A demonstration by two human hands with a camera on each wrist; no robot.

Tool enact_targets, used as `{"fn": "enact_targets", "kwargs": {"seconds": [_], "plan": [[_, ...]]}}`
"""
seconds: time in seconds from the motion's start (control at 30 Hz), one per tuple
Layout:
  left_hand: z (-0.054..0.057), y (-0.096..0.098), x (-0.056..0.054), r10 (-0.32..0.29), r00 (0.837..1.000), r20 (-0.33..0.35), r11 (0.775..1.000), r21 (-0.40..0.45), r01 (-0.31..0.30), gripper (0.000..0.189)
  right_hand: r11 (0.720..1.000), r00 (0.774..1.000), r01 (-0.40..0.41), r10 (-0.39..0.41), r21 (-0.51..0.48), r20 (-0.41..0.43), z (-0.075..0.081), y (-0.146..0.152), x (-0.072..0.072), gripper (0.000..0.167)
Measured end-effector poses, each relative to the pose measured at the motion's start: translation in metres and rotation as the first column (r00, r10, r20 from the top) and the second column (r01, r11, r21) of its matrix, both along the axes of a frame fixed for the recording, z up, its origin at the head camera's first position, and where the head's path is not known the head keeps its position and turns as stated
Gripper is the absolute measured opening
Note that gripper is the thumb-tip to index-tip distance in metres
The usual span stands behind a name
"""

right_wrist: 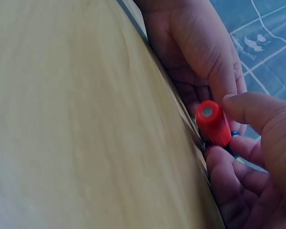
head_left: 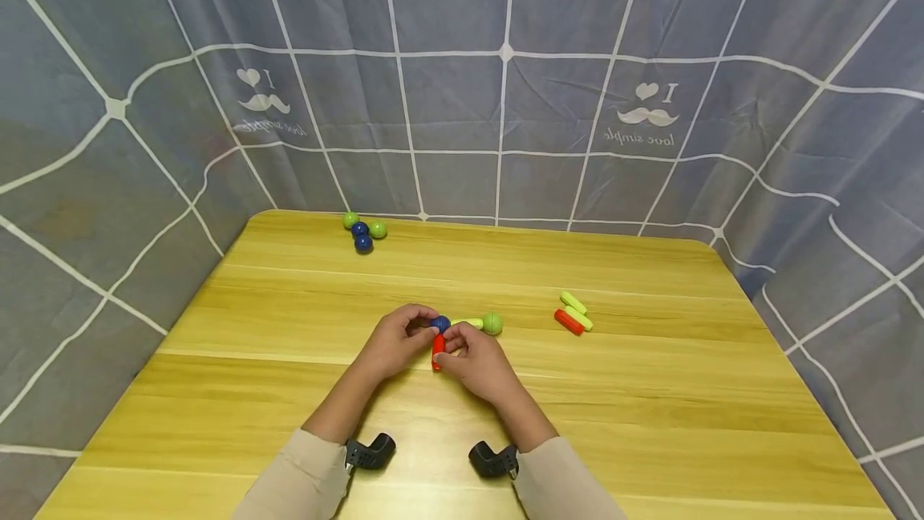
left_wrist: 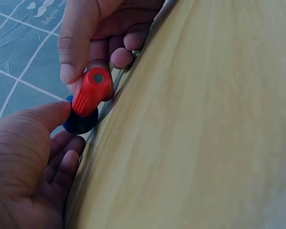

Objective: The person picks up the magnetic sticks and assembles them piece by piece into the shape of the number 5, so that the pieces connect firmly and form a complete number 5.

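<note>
My left hand (head_left: pixel 399 343) pinches a dark blue ball (head_left: pixel 441 324) between thumb and fingers, over the middle of the table. A red ribbed rod (head_left: pixel 437 353) points from that ball toward me, and my right hand (head_left: pixel 480 361) pinches it. In the right wrist view the rod (right_wrist: pixel 213 123) shows a round metal disc in its near end. The left wrist view has its other end against the blue ball (left_wrist: pixel 81 122). A yellow-green rod (head_left: pixel 468 322) runs right from the blue ball to a green ball (head_left: pixel 492 323), partly hidden behind my right fingers.
On the wooden table (head_left: pixel 289 416), two yellow-green rods (head_left: pixel 573 302) and a red rod (head_left: pixel 569 322) lie to the right. Two blue balls (head_left: pixel 363 244) and two green balls (head_left: pixel 378 230) sit together at the back left. A grey curtain (head_left: pixel 462 103) hangs behind the table.
</note>
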State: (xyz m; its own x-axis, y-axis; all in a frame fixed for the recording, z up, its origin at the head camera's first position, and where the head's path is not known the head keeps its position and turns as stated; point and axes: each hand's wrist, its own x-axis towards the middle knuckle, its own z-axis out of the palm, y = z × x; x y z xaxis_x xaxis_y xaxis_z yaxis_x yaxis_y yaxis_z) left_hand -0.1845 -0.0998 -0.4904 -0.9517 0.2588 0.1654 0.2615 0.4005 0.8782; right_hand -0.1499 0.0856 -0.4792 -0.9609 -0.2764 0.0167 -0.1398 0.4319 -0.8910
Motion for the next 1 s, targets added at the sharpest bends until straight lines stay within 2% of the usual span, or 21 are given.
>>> {"fn": "enact_targets", "kwargs": {"seconds": [0.23, 0.43, 0.73, 1.0], "plan": [[0.0011, 0.0003, -0.0004, 0.003, 0.999, 0.032, 1.0, -0.003, -0.003, 0.02, 0.998, 0.999, 0.025, -0.023, 0.053, -0.046, -0.0007, -0.004, 0.0009, 0.031], [0.002, 0.0019, 0.0001, 0.008, 0.999, 0.035, 1.0, -0.013, -0.008, 0.019, 0.996, 0.998, 0.041, -0.037, 0.078, -0.057, -0.0012, -0.0042, 0.0011, 0.028], [-0.0003, -0.0006, -0.0011, -0.032, 0.999, -0.035, 0.998, -0.052, 0.03, 0.025, 0.995, 0.997, 0.042, -0.036, 0.092, -0.067, -0.0012, -0.0035, 0.0016, 0.027], [0.0004, -0.001, -0.0011, -0.047, 0.998, -0.046, 0.998, -0.042, 0.045, 0.024, 0.996, 0.998, 0.037, -0.033, 0.08, -0.058, -0.0009, -0.0022, 0.0011, 0.027]]}}
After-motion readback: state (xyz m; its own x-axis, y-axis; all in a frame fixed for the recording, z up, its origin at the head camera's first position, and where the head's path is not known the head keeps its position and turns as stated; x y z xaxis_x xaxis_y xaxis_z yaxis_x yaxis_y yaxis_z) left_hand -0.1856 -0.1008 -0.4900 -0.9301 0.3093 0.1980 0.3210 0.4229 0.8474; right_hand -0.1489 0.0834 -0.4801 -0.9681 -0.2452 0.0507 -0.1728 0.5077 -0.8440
